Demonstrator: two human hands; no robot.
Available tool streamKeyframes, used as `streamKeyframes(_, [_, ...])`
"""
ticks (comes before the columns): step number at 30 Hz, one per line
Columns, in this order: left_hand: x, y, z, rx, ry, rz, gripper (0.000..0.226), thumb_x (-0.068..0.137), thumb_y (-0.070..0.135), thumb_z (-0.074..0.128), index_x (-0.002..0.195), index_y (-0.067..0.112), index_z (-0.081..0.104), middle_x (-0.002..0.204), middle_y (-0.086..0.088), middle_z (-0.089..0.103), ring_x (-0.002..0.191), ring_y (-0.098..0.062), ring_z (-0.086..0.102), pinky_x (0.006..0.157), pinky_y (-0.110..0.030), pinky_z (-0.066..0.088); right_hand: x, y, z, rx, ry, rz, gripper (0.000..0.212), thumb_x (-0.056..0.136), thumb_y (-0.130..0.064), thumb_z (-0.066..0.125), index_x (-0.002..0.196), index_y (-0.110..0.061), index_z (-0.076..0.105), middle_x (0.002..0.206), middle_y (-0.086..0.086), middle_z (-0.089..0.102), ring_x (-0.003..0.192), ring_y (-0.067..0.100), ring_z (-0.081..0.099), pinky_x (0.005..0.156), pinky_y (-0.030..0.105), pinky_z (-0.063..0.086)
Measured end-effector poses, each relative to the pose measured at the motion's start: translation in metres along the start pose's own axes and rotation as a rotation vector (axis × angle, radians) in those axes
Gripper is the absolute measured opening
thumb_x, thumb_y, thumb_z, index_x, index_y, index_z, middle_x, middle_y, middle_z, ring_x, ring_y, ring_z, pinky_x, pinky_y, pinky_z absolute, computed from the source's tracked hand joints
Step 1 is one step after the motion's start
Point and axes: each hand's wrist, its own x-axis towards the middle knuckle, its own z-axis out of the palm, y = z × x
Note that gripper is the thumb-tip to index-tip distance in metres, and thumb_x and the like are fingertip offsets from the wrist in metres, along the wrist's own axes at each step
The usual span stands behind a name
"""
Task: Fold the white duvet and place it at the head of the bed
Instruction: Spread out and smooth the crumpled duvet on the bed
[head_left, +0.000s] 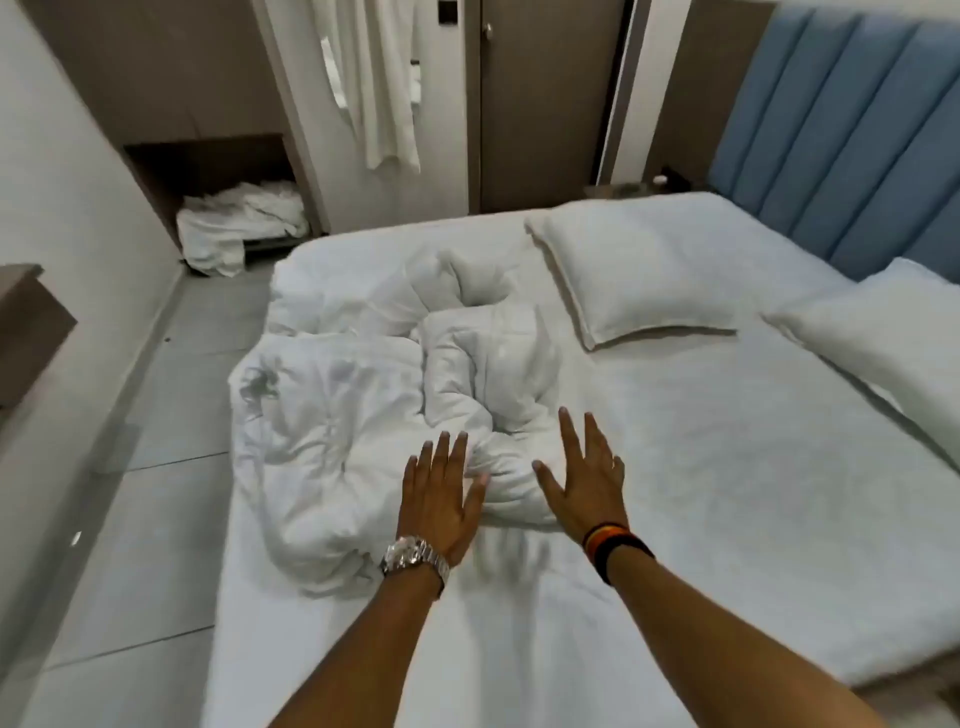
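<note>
The white duvet (363, 374) lies crumpled in a heap along the left side of the bed (727, 467), which has a white sheet. My left hand (441, 493), with a silver watch on the wrist, is spread flat over the near edge of the heap. My right hand (584, 478), with dark bands on the wrist, hovers with fingers apart just right of that same edge. Neither hand holds any cloth. The blue padded headboard (841, 135) stands at the right.
Two white pillows (639, 270) (883, 332) lie near the headboard. A pile of white linen (239, 228) sits in a low niche at the far left. Grey tiled floor (156, 441) runs along the bed's left side. A white garment (379, 83) hangs by the brown doors.
</note>
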Motion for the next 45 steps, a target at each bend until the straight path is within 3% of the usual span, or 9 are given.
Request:
streamKeyframes(4, [0.044,0.0,0.079,0.056,-0.053,-0.014,0.067,0.104,0.055,0.016,0.165,0.028,0.02,0.173,-0.001,0.012,0.16,-0.024,0.009,0.128,-0.049,0.005,0.04,0.056,0.071,0.091,-0.146,0.131,0.086,0.095,-0.077,0.04,0.162,-0.054,-0.01,0.177,0.004,-0.007,0.163,0.029,0.004,0.127,0.063,0.011])
streamKeyframes(9, [0.09,-0.021,0.139,0.166,0.022,-0.012,0.062,0.105,0.048,0.022,0.162,0.025,0.032,0.171,-0.006,0.022,0.159,-0.029,0.013,0.126,-0.056,-0.003,0.083,0.093,0.148,0.196,-0.193,0.21,0.097,0.081,-0.094,0.04,0.156,-0.064,-0.014,0.176,0.001,-0.016,0.163,0.031,-0.002,0.123,0.069,0.013])
streamKeyframes(16, [0.109,-0.046,0.158,0.177,-0.006,-0.077,0.064,0.104,0.048,0.017,0.162,0.025,0.031,0.172,-0.004,0.02,0.158,-0.03,0.015,0.123,-0.062,0.002,0.11,0.097,0.189,0.177,-0.13,0.315,0.103,0.077,-0.09,0.054,0.164,-0.049,0.018,0.167,0.007,0.024,0.137,0.036,0.046,0.101,0.05,0.047])
streamKeyframes(20, [0.101,-0.039,0.147,0.144,-0.055,-0.083,0.068,0.102,0.053,0.009,0.164,0.028,0.024,0.173,-0.001,0.016,0.16,-0.027,0.01,0.124,-0.058,-0.001,0.111,0.1,0.169,0.336,-0.249,0.375,0.11,0.068,-0.091,0.063,0.161,-0.055,0.016,0.148,0.004,0.042,0.12,0.033,0.063,0.097,0.041,0.053])
streamKeyframes(25, [0.079,-0.025,0.123,0.161,-0.122,-0.039,0.071,0.099,0.057,0.002,0.164,0.034,0.023,0.173,0.001,0.016,0.16,-0.025,0.01,0.125,-0.056,0.0,0.054,0.116,0.11,0.412,-0.279,0.446,0.127,0.046,-0.104,0.062,0.158,-0.059,0.023,0.141,0.004,0.055,0.133,0.03,0.056,0.108,0.041,0.047])
streamKeyframes(30, [0.034,0.011,0.112,0.162,-0.226,-0.046,0.07,0.097,0.064,-0.003,0.163,0.045,0.014,0.174,0.009,0.005,0.16,-0.023,-0.001,0.125,-0.054,-0.007,-0.03,0.151,0.019,0.378,-0.248,0.395,0.116,0.055,-0.101,0.059,0.157,-0.049,0.041,0.144,-0.001,0.061,0.136,0.023,0.055,0.115,0.035,0.042])
streamKeyframes(36, [-0.046,0.076,0.133,0.094,-0.326,-0.032,0.066,0.1,0.066,0.001,0.163,0.046,0.009,0.174,0.011,0.003,0.16,-0.024,-0.004,0.123,-0.058,-0.012,-0.116,0.187,-0.063,0.297,-0.294,0.313,0.1,0.064,-0.091,0.062,0.155,-0.051,0.044,0.136,-0.007,0.062,0.13,0.02,0.057,0.102,0.026,0.04])
streamKeyframes(39, [-0.093,0.114,0.157,0.09,-0.381,-0.012,0.074,0.094,0.072,-0.004,0.162,0.048,0.01,0.173,0.012,0.005,0.16,-0.024,-0.004,0.122,-0.057,-0.014,-0.166,0.224,-0.084,0.259,-0.319,0.336,0.106,0.058,-0.097,0.06,0.154,-0.052,0.044,0.13,-0.008,0.061,0.129,0.021,0.058,0.103,0.029,0.042])
streamKeyframes(45, [-0.175,0.17,0.217,0.132,-0.489,0.024,0.08,0.092,0.075,-0.007,0.163,0.044,0.013,0.173,0.01,0.011,0.16,-0.025,-0.002,0.12,-0.058,-0.019,-0.258,0.314,-0.073,0.239,-0.377,0.464,0.126,0.049,-0.103,0.06,0.157,-0.041,0.045,0.148,0.006,0.059,0.134,0.028,0.057,0.112,0.043,0.047])
